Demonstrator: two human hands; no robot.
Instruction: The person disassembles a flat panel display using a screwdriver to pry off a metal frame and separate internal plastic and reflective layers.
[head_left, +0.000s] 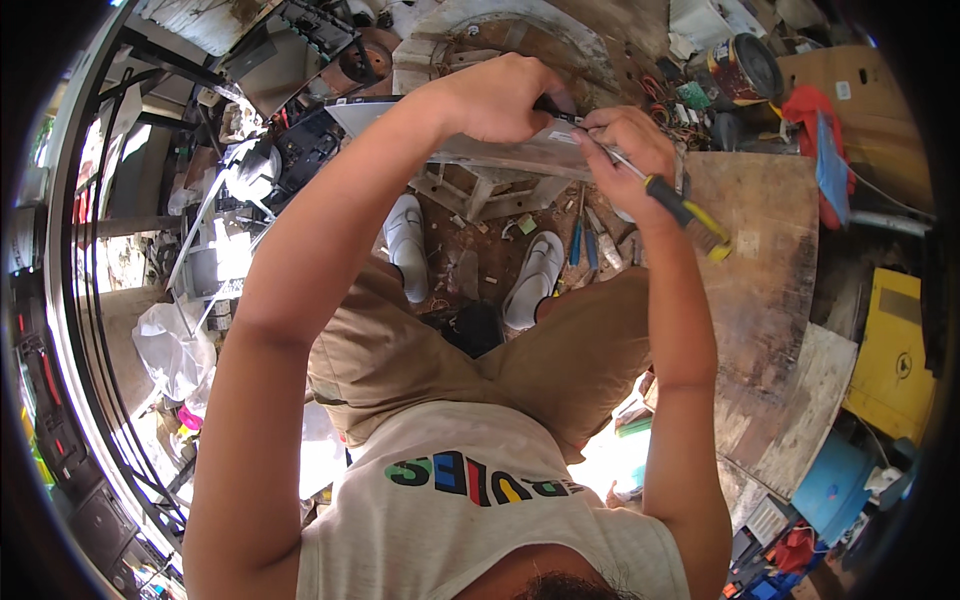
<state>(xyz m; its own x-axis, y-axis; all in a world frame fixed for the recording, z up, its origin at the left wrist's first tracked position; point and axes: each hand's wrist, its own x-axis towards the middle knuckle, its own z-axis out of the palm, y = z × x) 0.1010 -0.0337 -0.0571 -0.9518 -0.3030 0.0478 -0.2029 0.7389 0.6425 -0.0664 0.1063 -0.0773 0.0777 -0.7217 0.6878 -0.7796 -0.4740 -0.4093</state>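
Observation:
A thin, flat silvery-grey panel (480, 152) with a dark far edge and a small white label is held up in front of my knees, above a wooden stand. My left hand (500, 100) is closed at its far edge, fingers curled over beside a dark part; the fingertips are mostly hidden. My right hand (635, 150) is closed around the metal shaft of a screwdriver (690, 215) with a black and yellow handle. That handle sticks out past the palm toward the lower right. Thumb and fingertips of this hand meet at the panel's right end.
The wooden stand (485, 190) rises from the littered floor between my feet. Several tools, including a blue-handled one (576, 240), lie by my right shoe (535, 280). A plywood board (755, 290) is at right, beside a yellow case (890, 355). A metal frame and scrap crowd the left.

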